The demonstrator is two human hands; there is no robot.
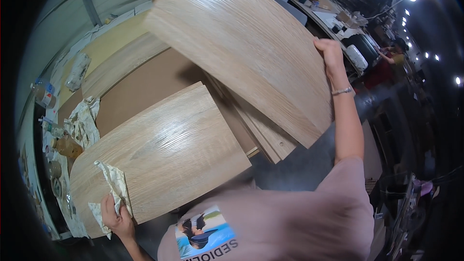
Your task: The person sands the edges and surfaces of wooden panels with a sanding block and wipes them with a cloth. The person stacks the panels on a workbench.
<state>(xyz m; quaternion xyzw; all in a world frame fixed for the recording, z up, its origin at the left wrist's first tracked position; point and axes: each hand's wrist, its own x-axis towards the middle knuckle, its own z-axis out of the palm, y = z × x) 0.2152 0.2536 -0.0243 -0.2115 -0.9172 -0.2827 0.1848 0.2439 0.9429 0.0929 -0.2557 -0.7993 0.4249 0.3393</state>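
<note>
My right hand (331, 54) grips the right edge of a large wood-grain panel (241, 48), which is lifted and tilted over the work surface. In my left hand (117, 216), closed fingers hold a crumpled whitish rag (114, 178) at the lower left. The rag lies against a second wood-grain panel (164, 152), flat in front of me, with a glossy sheen on its face. Beneath the raised panel, more boards (270, 140) are stacked, one with a small round hole near its end.
Along the left edge stand a bottle (44, 97), a jar of brown liquid (67, 148) and a stained cloth (83, 122). A wrapped bundle (77, 71) rests on a yellowish sheet (113, 38). Behind at right are a cluttered bench (333, 19) and another person (394, 63).
</note>
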